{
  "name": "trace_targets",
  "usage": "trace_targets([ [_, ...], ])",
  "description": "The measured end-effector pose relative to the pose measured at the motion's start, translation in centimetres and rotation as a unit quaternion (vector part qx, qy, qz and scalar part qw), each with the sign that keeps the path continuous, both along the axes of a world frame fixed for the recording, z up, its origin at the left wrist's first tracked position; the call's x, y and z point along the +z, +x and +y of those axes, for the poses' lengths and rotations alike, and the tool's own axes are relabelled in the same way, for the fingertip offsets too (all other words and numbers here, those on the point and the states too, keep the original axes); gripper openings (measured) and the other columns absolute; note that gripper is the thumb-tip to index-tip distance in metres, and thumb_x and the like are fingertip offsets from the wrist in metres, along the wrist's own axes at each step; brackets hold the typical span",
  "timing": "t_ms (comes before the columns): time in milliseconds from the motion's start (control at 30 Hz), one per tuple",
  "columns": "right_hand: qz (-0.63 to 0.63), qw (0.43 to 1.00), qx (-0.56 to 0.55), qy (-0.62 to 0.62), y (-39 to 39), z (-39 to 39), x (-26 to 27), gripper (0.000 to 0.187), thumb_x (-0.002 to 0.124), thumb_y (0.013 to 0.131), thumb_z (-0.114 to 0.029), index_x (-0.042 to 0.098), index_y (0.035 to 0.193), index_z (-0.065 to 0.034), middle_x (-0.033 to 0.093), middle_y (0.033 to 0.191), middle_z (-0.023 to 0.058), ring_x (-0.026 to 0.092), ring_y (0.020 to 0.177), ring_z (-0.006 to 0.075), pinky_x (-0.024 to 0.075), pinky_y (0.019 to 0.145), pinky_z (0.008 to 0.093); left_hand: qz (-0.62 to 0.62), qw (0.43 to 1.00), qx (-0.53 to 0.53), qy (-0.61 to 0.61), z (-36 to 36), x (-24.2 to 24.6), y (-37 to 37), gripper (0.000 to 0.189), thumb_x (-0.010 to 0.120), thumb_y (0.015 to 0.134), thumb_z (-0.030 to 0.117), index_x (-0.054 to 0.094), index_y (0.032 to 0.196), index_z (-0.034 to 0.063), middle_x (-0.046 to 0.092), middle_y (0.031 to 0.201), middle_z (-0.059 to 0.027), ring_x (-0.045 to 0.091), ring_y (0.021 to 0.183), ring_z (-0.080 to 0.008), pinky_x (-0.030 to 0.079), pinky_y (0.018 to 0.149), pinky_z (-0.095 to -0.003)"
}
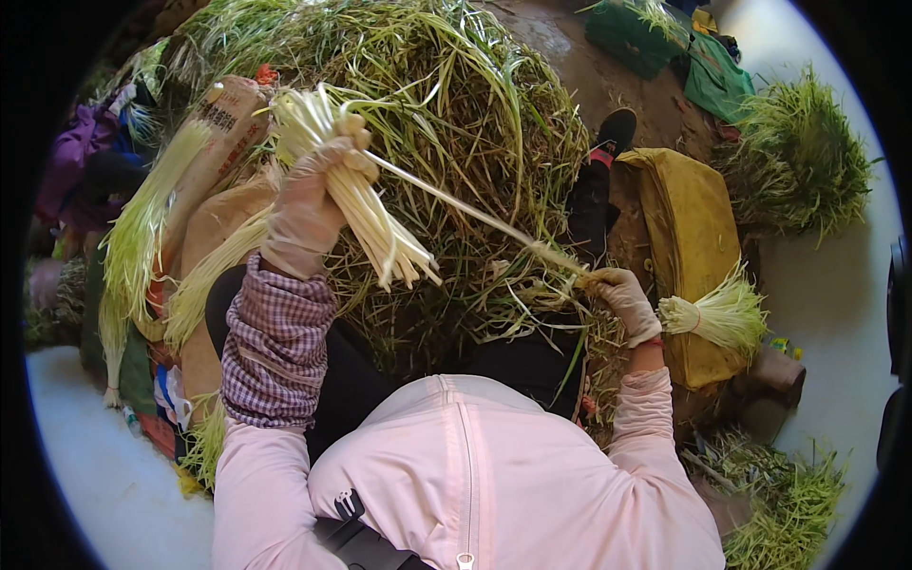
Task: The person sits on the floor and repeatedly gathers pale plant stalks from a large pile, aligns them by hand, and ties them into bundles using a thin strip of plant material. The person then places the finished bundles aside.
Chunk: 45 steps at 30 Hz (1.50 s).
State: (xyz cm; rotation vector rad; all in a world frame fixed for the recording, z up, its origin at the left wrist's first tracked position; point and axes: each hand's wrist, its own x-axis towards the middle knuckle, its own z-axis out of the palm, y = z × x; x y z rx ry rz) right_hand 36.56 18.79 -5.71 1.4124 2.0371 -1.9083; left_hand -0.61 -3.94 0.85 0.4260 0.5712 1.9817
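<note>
My left hand [306,206], in a thin translucent glove, is closed around a thick bunch of pale blanched stalks [381,231], probably chives or garlic shoots. Their pale lower ends point down to the right. From this hand a single strand [463,203] runs taut to my right hand [630,303]. That hand, also gloved, pinches the strand's brownish, frayed end. Just right of it, a tied bundle of pale green stalks [712,313] lies on a yellow sack-like pad [691,214]. Below both hands spreads a big heap of grassy leaves and straw [463,121].
Long pale stalks [153,214] lie over a printed sack [221,128] at the left. Green leaf piles [798,157] stand at the right. Further back is green sheeting [716,78]. A black shoe [616,132] rests beside the heap. Purple cloth [78,157] shows at far left.
</note>
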Motion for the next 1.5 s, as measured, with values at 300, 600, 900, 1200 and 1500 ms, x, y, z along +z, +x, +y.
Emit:
trace_targets([
  [300,0.274,0.897,0.241,0.251,-12.6,-9.0,-0.1,0.038,0.059,0.087,0.000,0.059,0.124,-0.0074,0.066,0.110,0.0117,0.065,0.094,0.0276,0.0527,0.076,0.0379,0.001,0.994,-0.039,-0.097,1.3,-0.9,4.0,0.026,0.064,0.086,0.007,0.059,0.110,0.0011,0.064,0.090,-0.0051,0.062,0.070,-0.0116,0.055,0.070,-0.0289],
  [600,0.358,0.925,0.003,0.123,-12.0,-9.7,1.6,0.019,0.053,0.099,-0.015,0.065,0.109,-0.0029,0.056,0.070,-0.0032,0.045,0.056,0.0025,0.0365,0.049,0.0177,0.043,0.993,-0.028,-0.107,2.5,-0.8,5.9,0.058,0.067,0.084,0.005,0.043,0.137,0.0011,0.062,0.121,-0.0113,0.066,0.090,-0.0168,0.058,0.076,-0.0337],
  [900,0.367,0.923,0.114,0.023,-15.5,-5.4,1.4,0.032,0.062,0.094,-0.032,0.067,0.101,-0.0016,0.058,0.068,-0.0038,0.049,0.056,0.0030,0.0407,0.051,0.0181,-0.011,0.996,-0.061,-0.057,1.2,-0.8,4.4,0.021,0.062,0.084,0.002,0.059,0.105,0.0031,0.062,0.088,-0.0060,0.065,0.082,-0.0202,0.058,0.075,-0.0407],
  [1200,0.010,0.877,0.041,0.479,-22.3,7.1,-2.0,0.029,0.068,0.085,-0.032,0.069,0.099,-0.0074,0.069,0.088,0.0160,0.065,0.082,0.0316,0.0500,0.074,0.0395,0.006,0.998,-0.047,0.036,0.8,2.0,3.1,0.019,0.069,0.083,0.009,0.062,0.101,0.0087,0.068,0.089,-0.0052,0.068,0.080,-0.0180,0.058,0.073,-0.0382],
  [1500,0.356,0.847,-0.123,0.376,-17.7,6.0,5.1,0.011,0.060,0.093,-0.009,0.067,0.097,-0.0024,0.067,0.085,0.0027,0.059,0.075,0.0079,0.0510,0.066,0.0228,-0.041,0.995,-0.094,-0.006,1.3,-1.0,3.6,0.046,0.068,0.084,0.008,0.052,0.128,0.0071,0.064,0.093,-0.0010,0.067,0.083,-0.0166,0.055,0.080,-0.0384],
])
